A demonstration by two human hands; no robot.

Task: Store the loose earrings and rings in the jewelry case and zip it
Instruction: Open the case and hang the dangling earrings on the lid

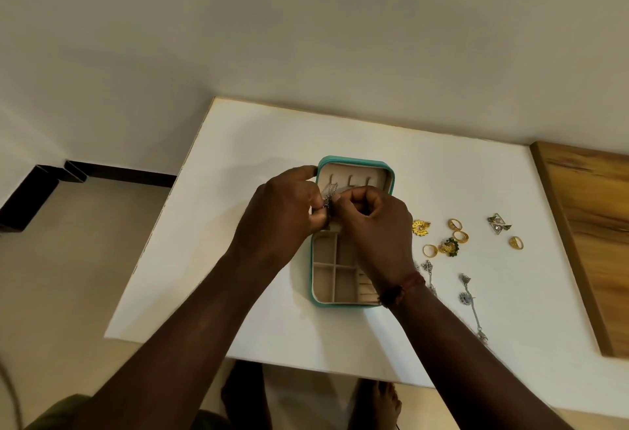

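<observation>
Our left grip [289, 205] is curled, its fingertips pinching a small silver earring [327, 200] over the middle of the open jewelry case [354, 161]. One finger reaches up to touch the left edge of the lid. Our right grip [374, 222] is curled too, thumb and forefinger closed on the upper part of the same earring, so both grips meet on it just below the hooks [350, 180] in the lid. A red thread band [405, 288] circles the right wrist.

The case lies flat on the white worktop [238, 259], teal outside and beige inside, with the lid on the far side. The divided tray [323, 274] is nearer us, and our right wrist hides its right part.

The rest of the jewelry lies loose to the right of the case. There is a gold flower earring [421, 227], a gold and green earring [450, 246] and four gold rings [455, 224] [460, 235] [430, 250] [516, 242]. Farther right lies a silver triangle pair [498, 223]. Nearer us lie long silver earrings [471, 307], one of them partly under our right forearm.

A wooden board [592, 225] borders the worktop on the right. Bare feet [381, 402] show below its near edge.
</observation>
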